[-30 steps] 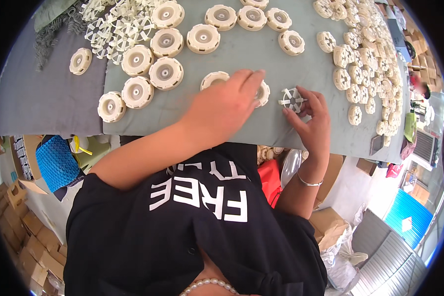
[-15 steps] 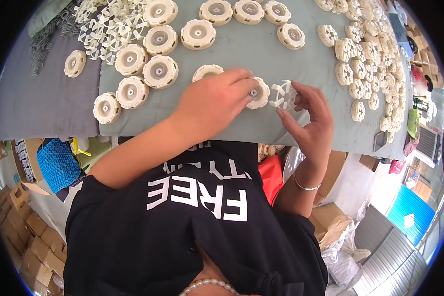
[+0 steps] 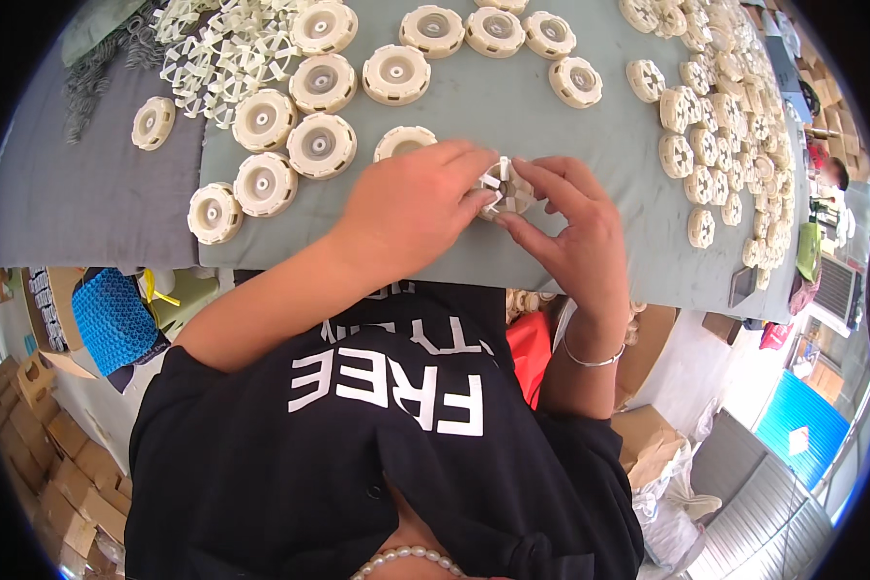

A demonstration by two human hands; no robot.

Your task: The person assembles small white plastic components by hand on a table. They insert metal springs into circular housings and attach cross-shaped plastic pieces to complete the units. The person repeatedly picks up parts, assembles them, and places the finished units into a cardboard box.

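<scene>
Both hands meet over one cream plastic wheel (image 3: pixel 506 188) lying on the grey-green table cover (image 3: pixel 512 106), near its front edge. The left hand (image 3: pixel 411 208) comes in from 8 o'clock and pinches the wheel's left rim with its fingertips; the right hand (image 3: pixel 572 227), from 5 o'clock, grasps the right rim and a white cross-shaped insert (image 3: pixel 501 179) sitting on top. To seat it well, I would judge the cross arms should line up with the wheel's slots before pressing evenly. More wheels (image 3: pixel 319 145) lie at 10 o'clock, a heap of loose inserts (image 3: pixel 217 53) at 11, another batch (image 3: pixel 715 126) at 2.
</scene>
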